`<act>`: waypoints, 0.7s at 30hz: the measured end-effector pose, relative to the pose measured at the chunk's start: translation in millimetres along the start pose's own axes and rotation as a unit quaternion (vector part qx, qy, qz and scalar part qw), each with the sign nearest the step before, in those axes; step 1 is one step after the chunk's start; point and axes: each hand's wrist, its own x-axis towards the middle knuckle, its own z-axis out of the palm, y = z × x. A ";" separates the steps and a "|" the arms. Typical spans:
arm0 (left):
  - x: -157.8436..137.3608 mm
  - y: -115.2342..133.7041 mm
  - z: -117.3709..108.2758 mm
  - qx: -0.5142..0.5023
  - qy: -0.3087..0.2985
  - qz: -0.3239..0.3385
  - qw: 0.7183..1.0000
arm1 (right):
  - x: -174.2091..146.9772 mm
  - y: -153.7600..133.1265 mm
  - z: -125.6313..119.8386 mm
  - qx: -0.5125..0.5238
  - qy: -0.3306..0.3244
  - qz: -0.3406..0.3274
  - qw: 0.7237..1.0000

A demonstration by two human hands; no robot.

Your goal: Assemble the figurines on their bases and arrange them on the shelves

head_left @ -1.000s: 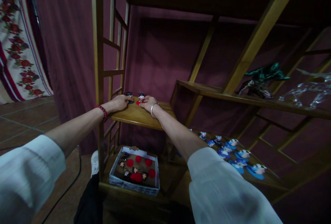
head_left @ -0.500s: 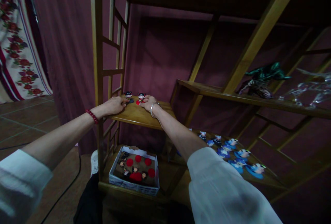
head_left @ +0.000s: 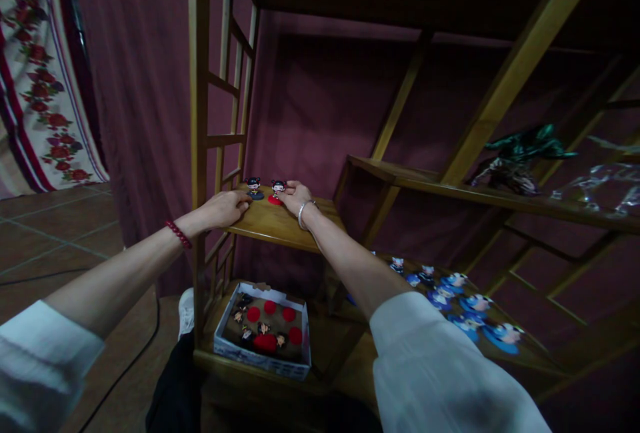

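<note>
Two small black-haired figurines stand upright, side by side, on a narrow wooden shelf (head_left: 280, 231). The left figurine (head_left: 254, 185) has a dark round base, and the right figurine (head_left: 278, 187) a red one. My left hand (head_left: 227, 209), with a red bead bracelet, rests at the shelf's left end. Its fingers are curled together, the tips beside the dark base; whether they touch it I cannot tell. My right hand (head_left: 296, 197), wearing a silver bracelet, reaches in from the right and has its thumb and fingers closed around the red-based figurine's side.
Below, a shallow box (head_left: 263, 356) holds more figurines and red discs. Several blue-based figurines (head_left: 470, 309) stand on a lower shelf at right. A green sculpture (head_left: 525, 153) and a clear glass-like ornament (head_left: 600, 186) occupy the higher shelf. A lattice post (head_left: 199, 153) rises at left.
The view has shifted slightly, so everything sits a little further right. My left fingertips have drawn back a little from the dark-based figurine. My right hand stays at the red-based one.
</note>
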 end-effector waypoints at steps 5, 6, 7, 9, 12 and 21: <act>2.6 -2.3 6.1 -0.010 0.011 0.021 1.000 | -18.7 -22.8 -17.5 -0.158 0.070 -0.236 0.956; 2.8 -2.5 7.1 -0.011 0.012 0.030 0.999 | -22.1 -29.4 -20.1 -0.182 0.073 -0.289 0.937; 2.9 -2.5 7.9 -0.010 0.014 0.038 0.999 | -24.8 -36.4 -21.8 -0.204 0.070 -0.328 0.920; 2.7 -2.3 8.6 -0.008 0.014 0.045 0.999 | -27.6 -50.1 -22.5 -0.242 0.053 -0.378 0.892; 2.3 -2.0 8.5 0.000 0.002 0.037 0.999 | -24.2 -66.5 -17.3 -0.294 0.007 -0.401 0.867; 1.4 -1.8 8.5 0.010 -0.004 0.039 0.999 | 10.5 -79.9 4.7 -0.385 -0.161 -0.336 0.845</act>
